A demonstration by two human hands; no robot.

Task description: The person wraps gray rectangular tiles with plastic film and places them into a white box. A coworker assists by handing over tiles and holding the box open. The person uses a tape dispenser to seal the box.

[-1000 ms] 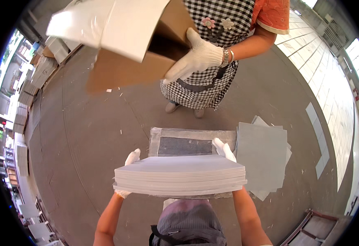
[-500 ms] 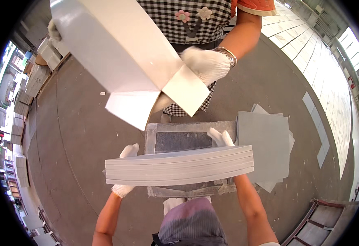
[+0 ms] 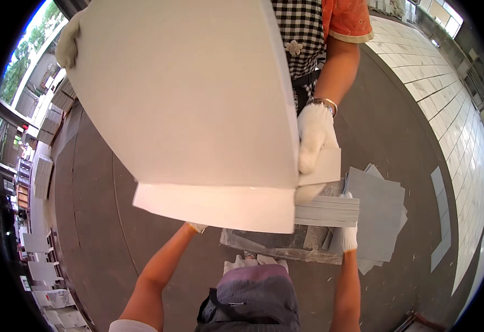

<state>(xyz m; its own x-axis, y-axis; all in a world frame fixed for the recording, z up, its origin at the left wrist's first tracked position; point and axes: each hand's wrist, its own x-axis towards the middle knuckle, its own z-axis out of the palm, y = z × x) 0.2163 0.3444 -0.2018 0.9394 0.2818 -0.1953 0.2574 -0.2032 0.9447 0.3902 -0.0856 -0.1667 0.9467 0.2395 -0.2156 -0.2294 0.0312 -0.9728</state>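
A stack of thin, pale grey tiles [image 3: 327, 213] shows at its right end, where my gloved right hand [image 3: 349, 235] grips it. The stack's left part is hidden behind a large white carton [image 3: 197, 99]. My left hand [image 3: 196, 227] shows only a glove cuff below the carton's lower edge; its fingers are hidden. A person facing me holds the carton tilted over the stack, one gloved hand [image 3: 70, 41] at its upper left and the other gloved hand [image 3: 315, 138] at its lower right. One carton flap [image 3: 220, 205] hangs toward me, another [image 3: 323, 166] sticks out at the right.
Beneath the stack lies a taped dark pad [image 3: 264, 239] on the brown floor [image 3: 98, 221]. Loose grey sheets [image 3: 377, 216] are piled to its right. Pale slabs [image 3: 419, 72] cover the floor at the far right. Stacked boxes [image 3: 43, 171] line the left side.
The person has swung the carton down and toward me, and it now covers my left hand and most of the stack. The stack's visible right end appears farther right in view.
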